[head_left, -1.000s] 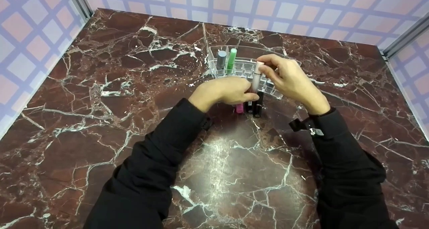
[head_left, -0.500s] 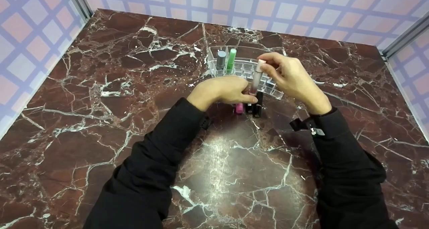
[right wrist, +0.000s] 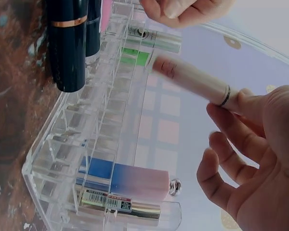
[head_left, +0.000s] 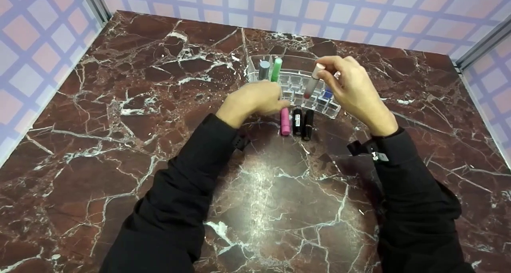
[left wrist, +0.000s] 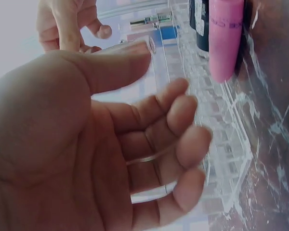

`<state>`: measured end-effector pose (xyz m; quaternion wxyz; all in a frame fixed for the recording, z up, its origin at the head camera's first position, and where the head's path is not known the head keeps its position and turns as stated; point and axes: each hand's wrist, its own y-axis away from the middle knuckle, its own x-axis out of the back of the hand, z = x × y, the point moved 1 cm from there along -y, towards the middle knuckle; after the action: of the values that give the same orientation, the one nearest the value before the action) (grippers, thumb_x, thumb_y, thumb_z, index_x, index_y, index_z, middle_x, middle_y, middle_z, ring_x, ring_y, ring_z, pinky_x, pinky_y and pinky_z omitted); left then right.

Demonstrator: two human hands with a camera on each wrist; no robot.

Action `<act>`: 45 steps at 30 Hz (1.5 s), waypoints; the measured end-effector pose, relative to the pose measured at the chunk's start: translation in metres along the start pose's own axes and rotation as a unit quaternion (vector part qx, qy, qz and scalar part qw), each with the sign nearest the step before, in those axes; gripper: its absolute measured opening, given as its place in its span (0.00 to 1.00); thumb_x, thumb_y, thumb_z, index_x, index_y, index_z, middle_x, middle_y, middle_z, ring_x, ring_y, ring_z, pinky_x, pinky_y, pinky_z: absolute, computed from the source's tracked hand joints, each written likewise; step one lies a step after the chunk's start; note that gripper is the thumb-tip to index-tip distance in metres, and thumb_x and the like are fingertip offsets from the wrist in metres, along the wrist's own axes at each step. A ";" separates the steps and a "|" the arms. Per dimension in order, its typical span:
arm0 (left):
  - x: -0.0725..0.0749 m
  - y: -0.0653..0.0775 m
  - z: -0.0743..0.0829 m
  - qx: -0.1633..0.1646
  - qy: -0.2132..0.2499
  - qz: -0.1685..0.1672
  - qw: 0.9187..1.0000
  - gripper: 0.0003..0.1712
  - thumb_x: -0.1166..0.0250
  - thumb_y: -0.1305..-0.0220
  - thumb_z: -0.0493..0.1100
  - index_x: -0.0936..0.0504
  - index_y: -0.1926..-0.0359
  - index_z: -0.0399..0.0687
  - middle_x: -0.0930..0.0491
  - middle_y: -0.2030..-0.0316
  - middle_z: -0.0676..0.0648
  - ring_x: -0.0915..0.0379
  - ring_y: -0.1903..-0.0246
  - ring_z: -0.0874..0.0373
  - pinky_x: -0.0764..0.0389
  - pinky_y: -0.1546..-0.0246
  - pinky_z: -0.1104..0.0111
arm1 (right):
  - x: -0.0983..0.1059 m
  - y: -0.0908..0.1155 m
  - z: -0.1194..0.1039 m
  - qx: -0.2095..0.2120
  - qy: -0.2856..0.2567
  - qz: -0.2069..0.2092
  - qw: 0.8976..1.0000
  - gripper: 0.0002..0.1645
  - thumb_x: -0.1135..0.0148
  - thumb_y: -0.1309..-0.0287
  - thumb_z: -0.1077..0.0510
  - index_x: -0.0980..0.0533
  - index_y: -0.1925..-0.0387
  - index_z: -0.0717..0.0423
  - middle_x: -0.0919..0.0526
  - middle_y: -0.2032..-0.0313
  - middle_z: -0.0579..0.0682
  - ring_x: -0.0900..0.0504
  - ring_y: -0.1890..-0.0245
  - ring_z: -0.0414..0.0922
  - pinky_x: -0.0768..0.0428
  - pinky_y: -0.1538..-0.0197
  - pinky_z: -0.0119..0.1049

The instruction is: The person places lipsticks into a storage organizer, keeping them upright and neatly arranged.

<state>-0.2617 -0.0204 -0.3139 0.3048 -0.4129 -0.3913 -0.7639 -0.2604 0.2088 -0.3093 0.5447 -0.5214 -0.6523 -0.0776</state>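
Observation:
My right hand point(head_left: 353, 91) pinches a lip gloss tube point(head_left: 313, 84) by its white cap between thumb and fingers. The tube's pale body, reddish at the lower end, hangs tilted over the clear cosmetics organizer point(head_left: 333, 112). With its fingers loosely curved and nothing in them, my left hand point(head_left: 252, 98) hovers at the organizer's front left. Standing in the organizer's left part are a grey-blue tube point(head_left: 264, 70) and a green tube point(head_left: 276, 69). In the right wrist view, a blue-and-pink tube point(right wrist: 137, 179) and a gold tube point(right wrist: 135, 212) occupy its other end.
In front of the organizer lie a pink tube point(head_left: 284, 122) and two black lipstick tubes, one with a white label point(head_left: 297, 121), the other with a thin gold band point(head_left: 308, 125). A marble-patterned table point(head_left: 159, 177) meets checkered walls point(head_left: 291, 9) at its far edge.
The left hand has let go of the lip gloss and drawn back left, uncovering the pink and black tubes. My right hand has carried the gloss slightly right and farther over the organizer.

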 end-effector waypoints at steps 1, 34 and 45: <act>0.001 0.000 -0.002 0.014 -0.003 0.000 1.000 0.23 0.50 0.19 0.58 0.22 0.62 0.46 0.30 0.71 0.50 0.39 0.78 0.61 0.31 0.74 0.69 | 0.001 0.000 0.000 -0.003 0.005 0.002 1.000 0.20 0.41 0.26 0.55 0.23 0.40 0.60 0.12 0.59 0.52 0.28 0.60 0.48 0.33 0.55 0.42; 0.002 -0.009 -0.021 0.151 -0.072 -0.006 0.986 0.17 0.47 0.30 0.39 0.20 0.45 0.43 0.24 0.39 0.40 0.26 0.45 0.47 0.22 0.46 0.55 | -0.008 -0.002 0.033 0.003 0.086 0.087 0.992 0.18 0.36 0.30 0.59 0.20 0.46 0.68 0.13 0.53 0.63 0.20 0.56 0.61 0.30 0.47 0.52; 0.002 -0.009 -0.022 0.149 -0.068 -0.007 0.986 0.16 0.47 0.30 0.39 0.20 0.45 0.42 0.24 0.39 0.40 0.26 0.46 0.47 0.22 0.47 0.55 | -0.011 0.000 0.034 -0.027 0.087 0.081 0.993 0.17 0.34 0.32 0.58 0.17 0.47 0.64 0.14 0.52 0.62 0.24 0.54 0.62 0.30 0.50 0.55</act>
<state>-0.2782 -0.0349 -0.3229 0.3305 -0.4116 -0.5234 -0.6690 -0.2831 0.2251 -0.3318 0.5896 -0.5783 -0.5555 -0.0965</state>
